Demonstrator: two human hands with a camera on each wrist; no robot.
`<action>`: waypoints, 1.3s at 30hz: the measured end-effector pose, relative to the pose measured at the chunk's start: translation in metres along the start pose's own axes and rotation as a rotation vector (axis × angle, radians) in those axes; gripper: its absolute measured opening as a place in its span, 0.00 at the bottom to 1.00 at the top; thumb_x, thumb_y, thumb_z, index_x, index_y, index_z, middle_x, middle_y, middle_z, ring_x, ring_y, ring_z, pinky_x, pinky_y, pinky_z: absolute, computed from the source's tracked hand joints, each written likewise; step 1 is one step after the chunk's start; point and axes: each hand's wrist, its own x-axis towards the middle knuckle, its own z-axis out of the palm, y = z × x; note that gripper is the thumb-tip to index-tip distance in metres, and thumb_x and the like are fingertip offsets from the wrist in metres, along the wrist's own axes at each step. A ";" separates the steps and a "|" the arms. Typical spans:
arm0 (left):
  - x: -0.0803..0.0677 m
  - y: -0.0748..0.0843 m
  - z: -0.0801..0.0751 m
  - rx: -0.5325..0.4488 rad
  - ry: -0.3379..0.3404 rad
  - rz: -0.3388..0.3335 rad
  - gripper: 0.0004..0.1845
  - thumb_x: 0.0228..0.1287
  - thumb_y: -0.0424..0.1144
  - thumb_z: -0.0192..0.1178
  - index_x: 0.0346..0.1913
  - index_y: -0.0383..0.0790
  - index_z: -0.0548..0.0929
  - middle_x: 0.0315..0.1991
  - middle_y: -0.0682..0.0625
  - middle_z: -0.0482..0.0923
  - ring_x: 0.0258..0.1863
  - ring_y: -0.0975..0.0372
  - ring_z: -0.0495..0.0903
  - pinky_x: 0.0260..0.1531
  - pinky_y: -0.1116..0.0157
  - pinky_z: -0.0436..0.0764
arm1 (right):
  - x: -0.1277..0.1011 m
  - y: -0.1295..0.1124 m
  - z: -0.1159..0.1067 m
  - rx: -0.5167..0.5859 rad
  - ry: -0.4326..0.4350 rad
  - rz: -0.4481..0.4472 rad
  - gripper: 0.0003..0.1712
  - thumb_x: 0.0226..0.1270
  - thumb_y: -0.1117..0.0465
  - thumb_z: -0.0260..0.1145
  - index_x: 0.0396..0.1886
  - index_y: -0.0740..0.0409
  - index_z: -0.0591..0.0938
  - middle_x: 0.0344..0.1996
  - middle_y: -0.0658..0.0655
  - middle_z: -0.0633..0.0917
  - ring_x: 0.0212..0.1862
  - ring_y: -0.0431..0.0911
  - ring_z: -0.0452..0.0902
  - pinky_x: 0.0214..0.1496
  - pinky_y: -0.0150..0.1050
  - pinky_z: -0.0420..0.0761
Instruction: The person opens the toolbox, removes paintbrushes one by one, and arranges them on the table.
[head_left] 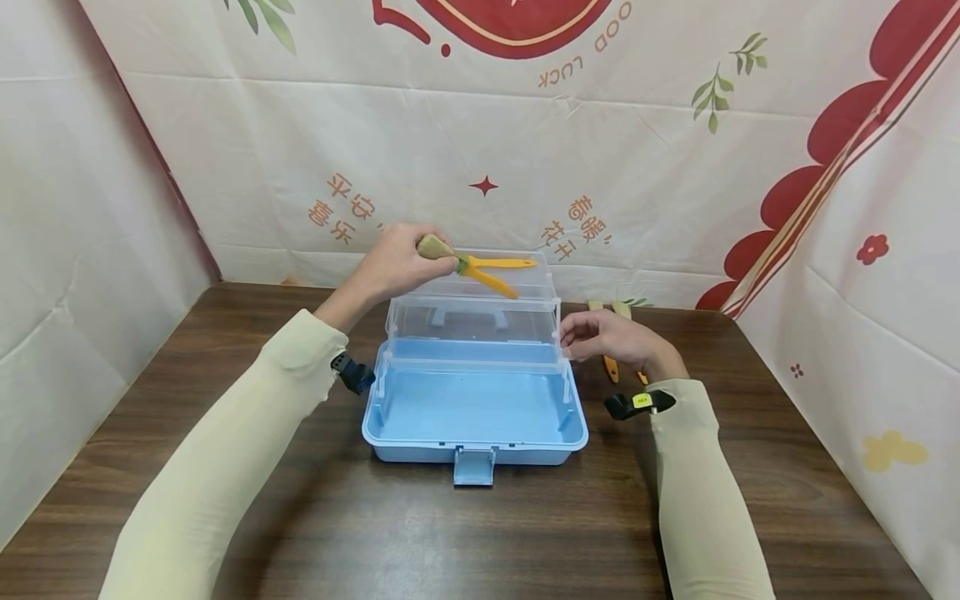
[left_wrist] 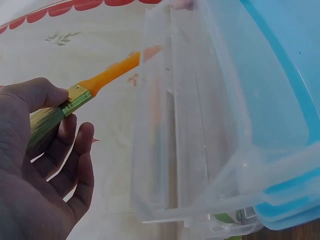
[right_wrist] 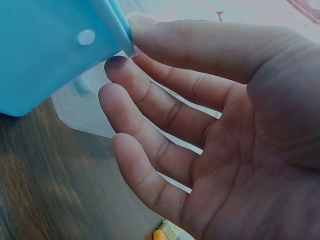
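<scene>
My left hand [head_left: 408, 258] hovers over the back left of an open blue toolbox [head_left: 474, 417]. It grips brushes [head_left: 480, 268] by their tan bristles, and two orange handles fan out to the right above the raised clear tray [head_left: 472, 312]. The left wrist view shows one brush [left_wrist: 95, 82] with a gold ferrule held between thumb and fingers, beside the clear tray [left_wrist: 195, 130]. My right hand [head_left: 577, 340] touches the tray's right end. In the right wrist view its fingers [right_wrist: 150, 100] lie fairly straight and the thumb tip rests against the blue box corner [right_wrist: 60, 50].
Two more brushes [head_left: 611, 317] with orange handles lie on the brown wooden table [head_left: 300, 517] behind my right hand. A printed cloth backdrop closes in the back and both sides. The box's latch [head_left: 474, 467] faces me.
</scene>
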 end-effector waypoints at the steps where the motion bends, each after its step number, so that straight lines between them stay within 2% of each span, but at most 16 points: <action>1: -0.001 0.001 -0.001 -0.011 0.010 0.007 0.10 0.72 0.41 0.70 0.49 0.39 0.90 0.39 0.44 0.86 0.32 0.54 0.76 0.30 0.62 0.76 | 0.000 0.000 0.000 0.003 -0.001 -0.001 0.14 0.76 0.70 0.70 0.55 0.74 0.81 0.43 0.61 0.86 0.43 0.49 0.80 0.51 0.44 0.87; 8: -0.007 0.007 -0.008 -0.103 0.080 0.045 0.09 0.74 0.39 0.71 0.49 0.37 0.90 0.40 0.44 0.88 0.32 0.55 0.75 0.31 0.64 0.74 | -0.001 -0.002 0.002 -0.011 0.007 0.002 0.13 0.77 0.69 0.70 0.54 0.72 0.82 0.43 0.61 0.86 0.43 0.51 0.80 0.51 0.43 0.86; 11: -0.012 0.010 -0.013 -0.140 0.102 0.045 0.09 0.74 0.39 0.72 0.49 0.37 0.90 0.41 0.43 0.88 0.33 0.55 0.77 0.33 0.65 0.76 | 0.000 -0.003 0.002 -0.007 0.009 0.001 0.12 0.76 0.69 0.70 0.54 0.71 0.82 0.43 0.60 0.86 0.43 0.51 0.81 0.51 0.42 0.86; 15: -0.017 0.011 -0.019 -0.229 0.110 0.043 0.12 0.75 0.39 0.73 0.52 0.34 0.90 0.46 0.42 0.89 0.40 0.53 0.84 0.42 0.64 0.83 | 0.000 -0.003 0.001 0.002 0.003 0.000 0.12 0.76 0.69 0.70 0.54 0.71 0.83 0.43 0.60 0.86 0.43 0.50 0.81 0.51 0.43 0.87; 19: -0.025 0.009 -0.024 -0.342 0.107 0.043 0.13 0.75 0.37 0.72 0.55 0.32 0.89 0.49 0.40 0.89 0.45 0.52 0.85 0.50 0.62 0.83 | 0.000 0.000 0.000 0.004 -0.005 -0.006 0.12 0.76 0.70 0.69 0.54 0.72 0.82 0.43 0.61 0.86 0.44 0.50 0.81 0.52 0.44 0.87; 24: -0.035 0.003 -0.028 -0.458 0.129 0.038 0.13 0.75 0.34 0.70 0.56 0.29 0.87 0.47 0.45 0.88 0.47 0.55 0.84 0.54 0.62 0.82 | 0.000 0.003 -0.001 0.000 -0.010 -0.015 0.12 0.76 0.70 0.69 0.54 0.71 0.82 0.44 0.61 0.86 0.44 0.50 0.81 0.52 0.42 0.87; 27: -0.040 -0.003 -0.030 -0.536 0.154 0.066 0.10 0.74 0.30 0.69 0.53 0.28 0.87 0.44 0.48 0.88 0.45 0.56 0.85 0.55 0.63 0.84 | -0.001 0.003 0.000 -0.004 -0.010 -0.018 0.12 0.76 0.70 0.69 0.54 0.71 0.82 0.43 0.60 0.86 0.44 0.50 0.81 0.52 0.42 0.87; 31: -0.046 -0.010 -0.034 -0.643 0.182 0.105 0.04 0.73 0.26 0.66 0.47 0.32 0.87 0.40 0.50 0.87 0.43 0.58 0.86 0.53 0.63 0.86 | -0.001 0.003 0.000 -0.004 -0.005 -0.015 0.12 0.76 0.69 0.69 0.54 0.70 0.82 0.43 0.60 0.86 0.44 0.50 0.81 0.52 0.43 0.87; 35: -0.054 -0.017 -0.039 -0.739 0.197 0.100 0.08 0.73 0.25 0.64 0.48 0.37 0.87 0.41 0.49 0.87 0.44 0.58 0.86 0.53 0.64 0.88 | -0.002 0.002 0.000 -0.008 0.000 -0.009 0.13 0.75 0.69 0.69 0.55 0.70 0.82 0.44 0.60 0.86 0.45 0.50 0.81 0.52 0.43 0.88; 39: -0.063 -0.025 -0.043 -0.785 0.216 0.100 0.11 0.75 0.25 0.62 0.52 0.39 0.86 0.43 0.47 0.85 0.45 0.58 0.85 0.54 0.63 0.88 | -0.002 0.002 0.000 -0.017 0.002 0.003 0.13 0.75 0.69 0.69 0.55 0.70 0.83 0.44 0.62 0.86 0.45 0.50 0.82 0.53 0.44 0.87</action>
